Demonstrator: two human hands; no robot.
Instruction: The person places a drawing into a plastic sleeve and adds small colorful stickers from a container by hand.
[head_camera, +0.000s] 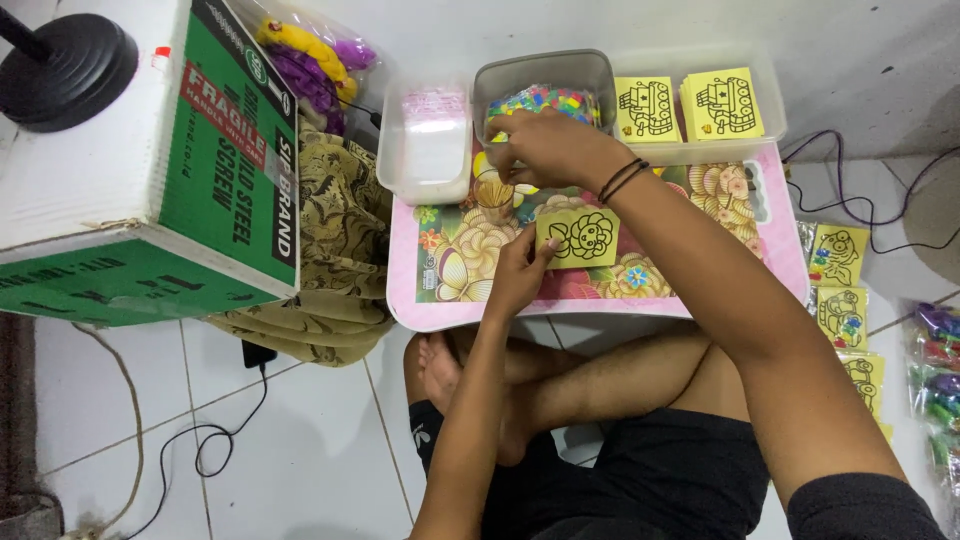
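My left hand (518, 268) grips the left edge of a small yellow card (580, 237) with a black line drawing, held just above a low pink floral table (455, 300). Reaching across, my right hand (535, 148) pinches something small at the near rim of a grey plastic tub (545, 72) filled with little multicoloured packets; what it pinches is hidden by the fingers. Black bands circle my right wrist.
A clear lidded box (425, 150) stands left of the tub; a clear tray (700, 105) holds two stacks of yellow cards. More bagged cards (838, 285) lie on the floor right. A large cardboard box (150, 160), folded cloth (335, 260) and cables lie left. My crossed legs are under the table.
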